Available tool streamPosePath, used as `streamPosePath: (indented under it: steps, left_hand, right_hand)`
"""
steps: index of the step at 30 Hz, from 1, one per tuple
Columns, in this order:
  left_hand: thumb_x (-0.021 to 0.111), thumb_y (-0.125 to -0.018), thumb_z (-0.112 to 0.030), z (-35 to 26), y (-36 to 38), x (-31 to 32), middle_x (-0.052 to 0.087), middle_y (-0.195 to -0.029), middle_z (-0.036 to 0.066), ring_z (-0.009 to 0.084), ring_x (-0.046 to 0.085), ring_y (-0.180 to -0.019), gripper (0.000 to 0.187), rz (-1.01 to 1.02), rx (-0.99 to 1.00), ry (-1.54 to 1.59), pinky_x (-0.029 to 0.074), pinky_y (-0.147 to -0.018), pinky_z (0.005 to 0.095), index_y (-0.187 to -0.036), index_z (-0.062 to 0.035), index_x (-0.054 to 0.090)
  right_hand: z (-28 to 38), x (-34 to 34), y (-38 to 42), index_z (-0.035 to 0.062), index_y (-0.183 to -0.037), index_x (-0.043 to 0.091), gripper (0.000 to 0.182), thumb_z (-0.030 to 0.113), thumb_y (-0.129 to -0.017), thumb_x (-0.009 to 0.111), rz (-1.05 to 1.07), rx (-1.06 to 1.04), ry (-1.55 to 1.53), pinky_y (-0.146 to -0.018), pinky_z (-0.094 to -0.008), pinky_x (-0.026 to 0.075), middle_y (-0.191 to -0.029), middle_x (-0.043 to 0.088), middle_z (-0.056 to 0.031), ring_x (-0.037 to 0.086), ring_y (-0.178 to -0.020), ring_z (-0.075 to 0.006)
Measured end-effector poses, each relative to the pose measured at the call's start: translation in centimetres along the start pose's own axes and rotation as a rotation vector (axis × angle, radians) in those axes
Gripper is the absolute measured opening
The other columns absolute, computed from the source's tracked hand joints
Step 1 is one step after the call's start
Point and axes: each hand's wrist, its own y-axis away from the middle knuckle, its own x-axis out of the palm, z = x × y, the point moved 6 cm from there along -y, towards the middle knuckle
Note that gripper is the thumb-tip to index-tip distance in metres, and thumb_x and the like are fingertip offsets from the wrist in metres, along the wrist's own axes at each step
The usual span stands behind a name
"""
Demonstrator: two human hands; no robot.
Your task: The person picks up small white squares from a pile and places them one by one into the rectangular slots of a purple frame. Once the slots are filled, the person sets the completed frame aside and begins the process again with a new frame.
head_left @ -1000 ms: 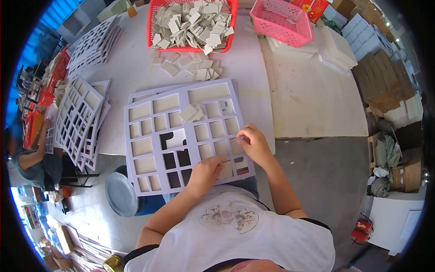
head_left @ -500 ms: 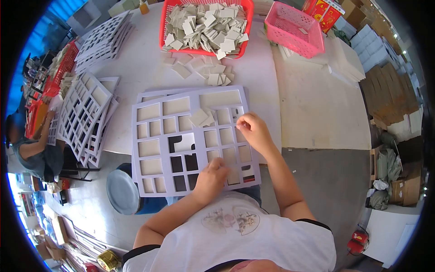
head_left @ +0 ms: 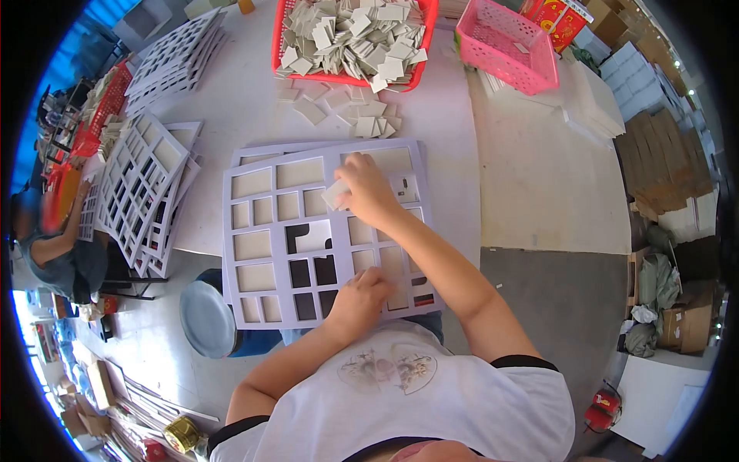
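A white multi-opening photo frame panel (head_left: pixel 285 231) lies across the table edge and my lap. Beige card pieces fill many of its openings; several in the middle and lower right show dark or printed backing. My right hand (head_left: pixel 368 189) is over its upper middle, fingers closed on a small beige card piece (head_left: pixel 336 194). On the lower middle of the panel rests my left hand (head_left: pixel 360 299), its fingers curled together; what they hold, if anything, is hidden. Another panel (head_left: pixel 258 152) lies partly underneath.
A red basket (head_left: pixel 280 71) heaped with card pieces stands at the back, with loose pieces (head_left: pixel 371 123) before it. Pink basket (head_left: pixel 539 73) sits back right. Stacked panels (head_left: pixel 142 177) lie on the left, near another person (head_left: pixel 65 262). A blue-grey stool (head_left: pixel 208 319) stands lower left.
My right hand has moved left and up from the panel's right side to the loose card pieces and gripped one. The left hand has stayed nearly in place.
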Motion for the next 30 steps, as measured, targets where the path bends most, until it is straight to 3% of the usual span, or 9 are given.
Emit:
streamPosePath:
  steps: [3,8,12,18,25,30]
  left_hand:
    - [0.065,-0.077,-0.002,0.1,-0.1,0.2,0.057,-0.102,0.010,0.0321,0.062,-0.090,0.024,0.054,-0.011,-0.042,0.055,-0.077,0.0406,-0.100,-0.0079,0.068]
    - [0.060,-0.079,-0.006,-0.2,0.0,0.9,0.057,-0.103,0.012,0.0320,0.062,-0.091,0.027,0.067,0.063,-0.131,0.054,-0.076,0.0405,-0.105,-0.0113,0.067]
    - [0.060,-0.079,-0.007,-1.0,0.0,0.8,0.057,-0.104,0.012,0.0317,0.062,-0.091,0.029,0.091,0.105,-0.199,0.055,-0.076,0.0401,-0.108,-0.0123,0.066]
    - [0.062,-0.083,-0.011,-1.1,0.1,1.0,0.055,-0.109,0.012,0.0319,0.060,-0.099,0.031,0.170,0.066,-0.214,0.053,-0.083,0.0402,-0.114,-0.0132,0.066]
    - [0.061,-0.085,-0.011,-1.4,-0.2,0.5,0.055,-0.108,0.012,0.0320,0.060,-0.099,0.028,0.211,0.015,-0.167,0.052,-0.084,0.0418,-0.112,-0.0130,0.067]
    - [0.061,-0.085,-0.010,-0.4,-0.3,0.1,0.059,-0.110,0.014,0.0319,0.062,-0.097,0.028,0.134,0.031,-0.049,0.052,-0.083,0.0427,-0.113,-0.0126,0.067]
  right_hand:
    - [0.1,-0.6,-0.3,0.0040,-0.093,0.055,0.021,0.010,-0.081,0.072,0.059,0.044,-0.101,-0.075,-0.0388,0.049,-0.095,0.057,-0.0095,0.060,-0.088,-0.0263]
    - [0.0,-3.4,1.1,0.0057,-0.094,0.050,0.011,0.011,-0.095,0.059,0.050,0.335,-0.567,-0.052,-0.0302,0.044,-0.083,0.055,-0.0028,0.058,-0.055,-0.0118]
    - [-1.8,-5.9,3.3,0.0063,-0.099,0.053,0.008,0.004,-0.094,0.057,-0.028,0.380,-0.711,-0.059,-0.0251,0.046,-0.086,0.056,-0.0001,0.059,-0.063,-0.0097]
    - [-3.4,-8.9,7.4,0.0007,-0.115,0.055,0.025,-0.003,-0.090,0.059,-0.120,0.376,-0.826,-0.066,-0.0229,0.047,-0.089,0.059,-0.0029,0.059,-0.073,-0.0089]
    - [-4.8,-10.8,13.0,-0.0007,-0.100,0.065,0.012,-0.003,-0.088,0.063,-0.109,0.582,-0.832,-0.064,-0.0240,0.049,-0.083,0.063,-0.0038,0.060,-0.068,-0.0102]
    - [-4.6,-10.5,16.2,-0.0013,-0.098,0.066,0.009,-0.002,-0.089,0.063,0.044,0.624,-0.718,-0.065,-0.0241,0.050,-0.082,0.062,-0.0019,0.059,-0.069,-0.0092]
